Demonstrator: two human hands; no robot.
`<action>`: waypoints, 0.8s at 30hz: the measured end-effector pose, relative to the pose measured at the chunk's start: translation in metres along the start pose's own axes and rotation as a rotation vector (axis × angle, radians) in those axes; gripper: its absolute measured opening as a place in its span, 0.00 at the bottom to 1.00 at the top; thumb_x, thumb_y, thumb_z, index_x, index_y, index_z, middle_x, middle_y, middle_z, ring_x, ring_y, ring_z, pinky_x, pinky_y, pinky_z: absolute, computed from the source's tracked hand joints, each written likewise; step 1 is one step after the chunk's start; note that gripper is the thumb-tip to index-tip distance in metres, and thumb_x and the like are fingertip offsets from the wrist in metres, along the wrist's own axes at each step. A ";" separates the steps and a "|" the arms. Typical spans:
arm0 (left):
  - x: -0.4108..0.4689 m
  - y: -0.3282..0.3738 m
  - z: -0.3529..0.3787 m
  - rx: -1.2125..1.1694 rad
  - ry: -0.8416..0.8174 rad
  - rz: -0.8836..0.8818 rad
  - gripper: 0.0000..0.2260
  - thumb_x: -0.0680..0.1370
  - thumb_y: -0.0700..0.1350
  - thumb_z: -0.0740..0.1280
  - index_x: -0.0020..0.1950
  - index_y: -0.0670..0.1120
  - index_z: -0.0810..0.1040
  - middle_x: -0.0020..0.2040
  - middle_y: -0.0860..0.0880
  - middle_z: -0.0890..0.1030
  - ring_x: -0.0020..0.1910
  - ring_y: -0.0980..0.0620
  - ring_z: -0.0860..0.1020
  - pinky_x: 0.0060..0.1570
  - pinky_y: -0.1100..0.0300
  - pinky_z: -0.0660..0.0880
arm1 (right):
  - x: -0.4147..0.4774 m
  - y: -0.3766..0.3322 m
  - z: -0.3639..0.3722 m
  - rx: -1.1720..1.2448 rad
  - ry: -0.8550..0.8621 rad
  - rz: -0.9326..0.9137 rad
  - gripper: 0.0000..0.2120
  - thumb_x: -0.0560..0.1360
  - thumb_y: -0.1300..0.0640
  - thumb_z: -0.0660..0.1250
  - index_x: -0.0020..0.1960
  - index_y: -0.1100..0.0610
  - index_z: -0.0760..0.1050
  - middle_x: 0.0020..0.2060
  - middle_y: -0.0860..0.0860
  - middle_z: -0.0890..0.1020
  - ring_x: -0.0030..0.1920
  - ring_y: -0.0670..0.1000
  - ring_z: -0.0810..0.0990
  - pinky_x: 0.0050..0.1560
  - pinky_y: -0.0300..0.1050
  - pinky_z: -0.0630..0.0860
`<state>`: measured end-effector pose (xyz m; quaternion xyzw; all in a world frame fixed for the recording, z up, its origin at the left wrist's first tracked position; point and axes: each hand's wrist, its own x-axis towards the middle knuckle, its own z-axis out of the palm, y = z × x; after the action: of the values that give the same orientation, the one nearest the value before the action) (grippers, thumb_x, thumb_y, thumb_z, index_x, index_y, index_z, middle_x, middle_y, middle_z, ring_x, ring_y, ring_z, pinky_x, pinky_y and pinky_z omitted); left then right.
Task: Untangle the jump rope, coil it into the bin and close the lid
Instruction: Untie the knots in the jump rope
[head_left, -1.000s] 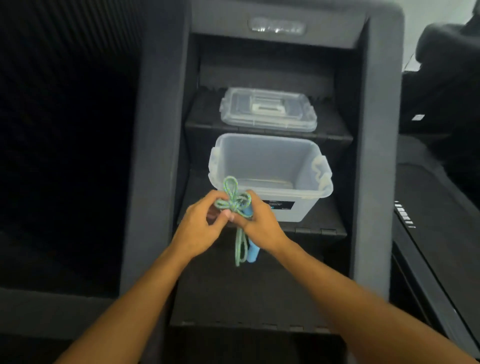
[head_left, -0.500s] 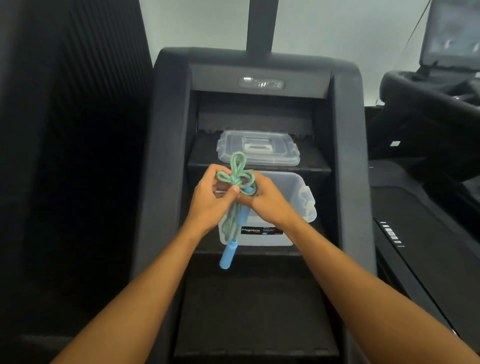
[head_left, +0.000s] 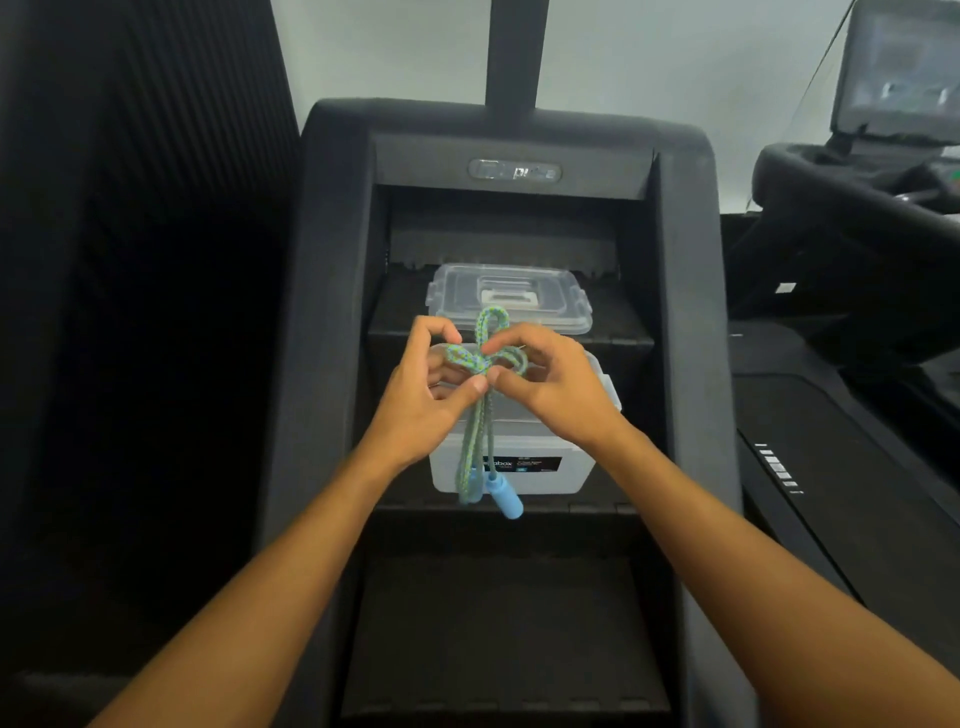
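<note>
Head view: at the centre of the frame both hands meet on the knotted green jump rope (head_left: 485, 359). The left hand (head_left: 428, 387) pinches the knot between thumb and curled fingers; the right hand (head_left: 553, 387) pinches it from the other side, thumb tips nearly touching. One loop stands up above the knot, and doubled strands hang down with a blue handle (head_left: 505, 494) at the bottom. Behind the hands the clear bin (head_left: 550, 470) sits open on a black step (head_left: 597, 506). Its lid (head_left: 511, 296) lies flat on the step above.
</note>
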<state>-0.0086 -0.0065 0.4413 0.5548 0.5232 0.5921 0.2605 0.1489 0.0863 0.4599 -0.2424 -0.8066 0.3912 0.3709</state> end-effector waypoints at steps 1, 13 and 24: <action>-0.001 0.000 0.001 0.000 0.004 -0.003 0.19 0.78 0.37 0.73 0.56 0.52 0.66 0.49 0.47 0.85 0.44 0.53 0.84 0.46 0.58 0.78 | -0.001 0.001 -0.001 -0.006 0.003 -0.005 0.09 0.74 0.60 0.73 0.53 0.53 0.83 0.50 0.47 0.85 0.51 0.54 0.83 0.51 0.59 0.80; -0.005 0.005 0.005 0.009 0.068 -0.031 0.19 0.75 0.31 0.73 0.55 0.53 0.78 0.46 0.52 0.82 0.47 0.54 0.82 0.55 0.51 0.81 | -0.006 0.001 -0.008 0.092 0.034 0.066 0.09 0.74 0.68 0.72 0.51 0.57 0.82 0.52 0.53 0.84 0.52 0.53 0.85 0.54 0.58 0.82; -0.018 0.009 0.021 0.038 0.095 -0.007 0.15 0.78 0.33 0.70 0.52 0.49 0.67 0.51 0.48 0.82 0.43 0.50 0.85 0.50 0.47 0.83 | -0.020 -0.001 -0.008 0.027 0.089 0.010 0.15 0.69 0.60 0.78 0.48 0.41 0.82 0.46 0.53 0.85 0.47 0.58 0.84 0.48 0.60 0.81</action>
<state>0.0181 -0.0182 0.4390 0.5292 0.5481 0.6068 0.2266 0.1675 0.0758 0.4556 -0.2587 -0.7827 0.3927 0.4076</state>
